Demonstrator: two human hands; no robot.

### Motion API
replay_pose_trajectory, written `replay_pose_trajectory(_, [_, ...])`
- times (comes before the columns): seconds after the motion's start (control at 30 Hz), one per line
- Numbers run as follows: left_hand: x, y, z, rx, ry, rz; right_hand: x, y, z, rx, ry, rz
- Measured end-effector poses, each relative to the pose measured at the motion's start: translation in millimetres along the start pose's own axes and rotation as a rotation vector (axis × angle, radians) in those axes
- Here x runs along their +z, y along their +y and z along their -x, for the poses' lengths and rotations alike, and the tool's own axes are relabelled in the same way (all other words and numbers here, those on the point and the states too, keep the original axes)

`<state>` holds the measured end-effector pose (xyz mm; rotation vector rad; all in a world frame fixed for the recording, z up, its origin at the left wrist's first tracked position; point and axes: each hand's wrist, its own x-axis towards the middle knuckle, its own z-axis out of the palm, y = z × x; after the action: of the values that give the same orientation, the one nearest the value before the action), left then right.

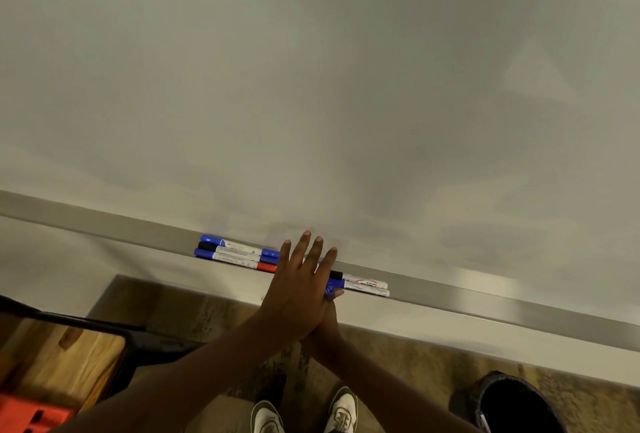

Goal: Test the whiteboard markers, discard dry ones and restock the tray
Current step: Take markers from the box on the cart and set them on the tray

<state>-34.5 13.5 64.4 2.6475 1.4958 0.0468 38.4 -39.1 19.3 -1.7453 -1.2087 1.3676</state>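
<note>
Whiteboard [311, 68] fills most of the view, no test strokes visible on it. The tray [485, 304] is a narrow grey ledge along its bottom edge. It's shallow, so anything round could probably roll off the front lip if nudged. Black-lined bin [512, 405] on the floor to the lower right, likely where the dry ones go.

Left hand [301, 280]: flat, fingers straight and together, lying across the tray between the two marker groups, gripping nothing. Right hand [329, 318]: tucked under the left and mostly hidden, one fingertip showing beside a blue cap. Can't tell whether it's pinching that marker.

All markers are on the tray: left group [235, 254] is a bundle with blue, black and red ends, lying lengthwise and touching each other. The right pair [367, 285] has one black and one blue cap, and its cap ends run under the hands.

Handling, my estimate: light, rigid plastic tubes with smooth, slightly slippery barrels. Not fragile, though the tips dry out if left uncapped. Pinch mid-barrel to lift. To uncap, hold the barrel and pull the cap straight off. Take one at a time, since the bundles could scatter.

Labels: small dark print on the left barrels, red print on the upper right one. All too small to read, no brand legible.
</note>
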Motion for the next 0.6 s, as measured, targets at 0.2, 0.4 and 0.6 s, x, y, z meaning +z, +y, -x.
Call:
replay_pose_trajectory(0.2, [6.6, -5.1, 5.8, 0.035, 0.099, 0.002, -13.3, 4.1, 1.8, 0.015, 0.081, -0.153])
replay_pose_trajectory(0.4, [3.2, -15.7, 8.4, -0.033, 0.072, 0.055, -25.9, 26.7, -10.8, -0.325, 0.241, 0.208])
replay_pose_trajectory(0.6, [7.8, -24.8, 5.3, -0.106, -0.004, -0.016, -44.7, 38.8, -16.3, -0.562, 0.365, 0.435])
